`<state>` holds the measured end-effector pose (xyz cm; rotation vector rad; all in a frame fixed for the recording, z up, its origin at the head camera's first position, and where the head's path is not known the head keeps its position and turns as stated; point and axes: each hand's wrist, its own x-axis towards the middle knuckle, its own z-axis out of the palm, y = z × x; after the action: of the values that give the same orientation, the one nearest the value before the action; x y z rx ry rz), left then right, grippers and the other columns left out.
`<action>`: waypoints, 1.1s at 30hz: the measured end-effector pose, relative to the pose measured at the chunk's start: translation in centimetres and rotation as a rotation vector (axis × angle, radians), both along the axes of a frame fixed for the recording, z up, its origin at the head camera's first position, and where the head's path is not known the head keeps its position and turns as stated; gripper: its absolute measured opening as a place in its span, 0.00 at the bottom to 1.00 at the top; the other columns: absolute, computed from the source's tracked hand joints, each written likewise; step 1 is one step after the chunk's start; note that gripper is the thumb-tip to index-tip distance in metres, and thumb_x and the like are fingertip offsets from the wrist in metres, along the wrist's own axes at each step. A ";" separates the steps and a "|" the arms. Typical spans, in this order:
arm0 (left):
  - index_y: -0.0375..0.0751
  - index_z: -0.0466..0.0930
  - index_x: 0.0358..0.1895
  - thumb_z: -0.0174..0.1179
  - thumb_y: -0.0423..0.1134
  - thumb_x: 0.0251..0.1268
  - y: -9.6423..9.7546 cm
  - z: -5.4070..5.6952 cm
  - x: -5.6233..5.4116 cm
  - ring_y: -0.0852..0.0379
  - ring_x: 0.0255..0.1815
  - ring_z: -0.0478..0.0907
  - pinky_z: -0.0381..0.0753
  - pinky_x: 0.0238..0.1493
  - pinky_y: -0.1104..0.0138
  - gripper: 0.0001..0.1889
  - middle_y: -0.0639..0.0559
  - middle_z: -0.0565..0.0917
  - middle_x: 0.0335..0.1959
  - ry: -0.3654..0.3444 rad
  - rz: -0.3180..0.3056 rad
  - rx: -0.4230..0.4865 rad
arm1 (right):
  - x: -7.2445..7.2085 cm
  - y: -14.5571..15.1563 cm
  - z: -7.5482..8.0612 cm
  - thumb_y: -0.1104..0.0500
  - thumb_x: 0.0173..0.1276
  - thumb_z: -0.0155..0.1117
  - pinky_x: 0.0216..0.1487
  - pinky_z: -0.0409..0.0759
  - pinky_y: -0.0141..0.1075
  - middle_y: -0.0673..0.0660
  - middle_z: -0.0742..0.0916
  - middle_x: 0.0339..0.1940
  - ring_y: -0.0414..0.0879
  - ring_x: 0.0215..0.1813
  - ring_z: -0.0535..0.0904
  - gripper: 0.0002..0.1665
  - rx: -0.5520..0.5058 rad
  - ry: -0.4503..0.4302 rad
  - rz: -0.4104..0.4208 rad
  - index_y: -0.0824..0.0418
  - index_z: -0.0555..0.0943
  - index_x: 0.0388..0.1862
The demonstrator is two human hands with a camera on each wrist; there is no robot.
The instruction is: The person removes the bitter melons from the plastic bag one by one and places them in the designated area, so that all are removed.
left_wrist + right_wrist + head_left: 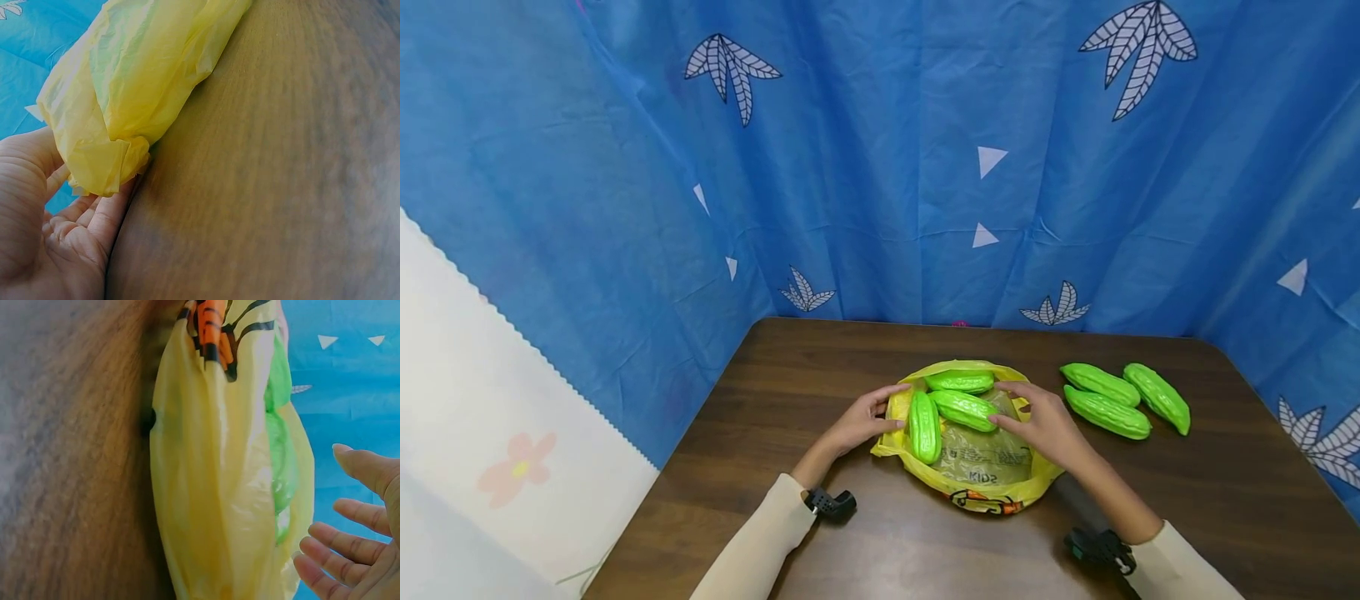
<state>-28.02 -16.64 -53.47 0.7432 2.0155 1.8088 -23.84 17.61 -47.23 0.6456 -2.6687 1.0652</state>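
Observation:
A yellow plastic bag (1037,487) with printed letters and an orange-and-black picture lies open-mouthed on the table. Three green bitter melons (964,410) rest inside its mouth. At the bag's left side is my left hand (861,421), thumb and fingers spread apart and touching the rim; in the left wrist view the yellow plastic (150,81) hides its fingertips. Over the bag's right part hovers my right hand (1048,421), thumb and forefinger near the middle melon. The right wrist view shows that hand (356,544) with fingers spread, holding nothing, apart from the bag's side.
Three more bitter melons (1107,410) lie together on the right of the brown wooden table (820,367). Blue patterned curtain (880,167) hangs behind the table, and a white flowered cloth (490,400) is at the left. Each wrist wears a small black camera (831,505).

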 end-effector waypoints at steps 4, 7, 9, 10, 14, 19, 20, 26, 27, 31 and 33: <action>0.41 0.62 0.78 0.61 0.26 0.70 0.0 -0.1 0.0 0.50 0.57 0.81 0.86 0.49 0.61 0.35 0.35 0.77 0.64 -0.017 0.004 0.003 | -0.5 -0.2 -0.5 0.54 0.64 0.77 0.48 0.84 0.55 0.67 0.85 0.58 0.62 0.54 0.82 0.33 -0.006 -0.028 -0.007 0.66 0.79 0.65; 0.41 0.62 0.78 0.61 0.26 0.70 -0.1 0.0 0.0 0.50 0.57 0.81 0.86 0.49 0.61 0.35 0.34 0.77 0.65 -0.023 0.005 0.006 | -0.8 -0.3 -0.8 0.53 0.64 0.76 0.46 0.84 0.54 0.67 0.86 0.55 0.61 0.52 0.83 0.33 -0.013 -0.050 -0.004 0.66 0.79 0.64; 0.41 0.62 0.78 0.61 0.27 0.70 0.0 0.0 0.1 0.50 0.57 0.81 0.86 0.49 0.61 0.35 0.34 0.77 0.64 -0.022 0.003 0.007 | -1.0 -0.4 -1.0 0.54 0.64 0.76 0.45 0.84 0.53 0.67 0.86 0.54 0.61 0.52 0.83 0.32 -0.019 -0.060 0.000 0.67 0.79 0.64; 0.41 0.62 0.78 0.61 0.27 0.70 0.0 0.0 0.1 0.50 0.57 0.81 0.86 0.49 0.61 0.35 0.34 0.77 0.64 -0.022 0.003 0.008 | -1.1 -0.5 -1.1 0.54 0.64 0.76 0.45 0.84 0.53 0.67 0.86 0.53 0.61 0.51 0.83 0.32 -0.019 -0.065 0.000 0.66 0.79 0.64; 0.42 0.63 0.78 0.62 0.26 0.70 0.0 0.1 0.1 0.51 0.55 0.81 0.86 0.48 0.62 0.35 0.35 0.79 0.62 -0.012 0.001 0.003 | -1.3 -0.7 -1.4 0.55 0.65 0.76 0.45 0.85 0.51 0.66 0.86 0.55 0.61 0.53 0.82 0.32 -0.029 -0.092 0.009 0.67 0.79 0.64; 0.42 0.62 0.78 0.61 0.26 0.70 -0.1 0.0 0.1 0.52 0.54 0.82 0.86 0.48 0.62 0.34 0.35 0.79 0.62 0.001 -0.006 0.004 | -1.5 -0.9 -1.8 0.57 0.65 0.75 0.46 0.86 0.48 0.66 0.84 0.60 0.62 0.55 0.82 0.33 -0.044 -0.139 0.028 0.68 0.78 0.66; 0.42 0.63 0.78 0.61 0.26 0.70 -0.1 -0.1 0.1 0.52 0.54 0.82 0.86 0.48 0.62 0.34 0.35 0.79 0.62 0.002 -0.007 0.005 | -1.5 -0.9 -1.8 0.57 0.65 0.75 0.46 0.86 0.48 0.66 0.84 0.60 0.62 0.55 0.82 0.33 -0.042 -0.144 0.028 0.67 0.78 0.66; 0.42 0.63 0.78 0.61 0.26 0.70 -0.1 -0.2 0.0 0.52 0.54 0.82 0.86 0.48 0.61 0.34 0.34 0.78 0.63 0.006 -0.010 0.008 | -1.7 -1.0 -2.2 0.57 0.65 0.75 0.45 0.86 0.47 0.65 0.85 0.58 0.59 0.52 0.83 0.32 -0.015 -0.138 0.029 0.66 0.78 0.65; 0.41 0.62 0.78 0.61 0.26 0.70 -0.1 -0.2 0.0 0.52 0.55 0.82 0.86 0.48 0.61 0.35 0.34 0.78 0.63 0.009 -0.012 0.011 | -1.7 -1.0 -2.2 0.57 0.65 0.75 0.45 0.86 0.47 0.65 0.85 0.58 0.59 0.52 0.83 0.31 -0.018 -0.142 0.033 0.67 0.79 0.65; 0.39 0.61 0.78 0.62 0.26 0.69 0.0 -0.1 0.0 0.52 0.56 0.81 0.86 0.49 0.61 0.35 0.33 0.76 0.64 0.016 -0.017 0.020 | -1.7 -1.1 -2.1 0.58 0.65 0.75 0.45 0.86 0.45 0.63 0.85 0.57 0.58 0.51 0.84 0.29 -0.035 -0.163 0.034 0.65 0.80 0.63; 0.38 0.62 0.78 0.62 0.26 0.69 0.0 -0.1 0.0 0.52 0.56 0.81 0.86 0.49 0.61 0.35 0.32 0.76 0.65 0.018 -0.015 0.022 | -1.7 -1.1 -2.2 0.58 0.65 0.75 0.45 0.87 0.45 0.63 0.86 0.56 0.58 0.51 0.84 0.28 -0.039 -0.170 0.035 0.65 0.81 0.62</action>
<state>-28.05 -16.65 -53.59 0.7819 1.9984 1.8251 -25.54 16.48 -49.40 0.6219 -2.7809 1.2296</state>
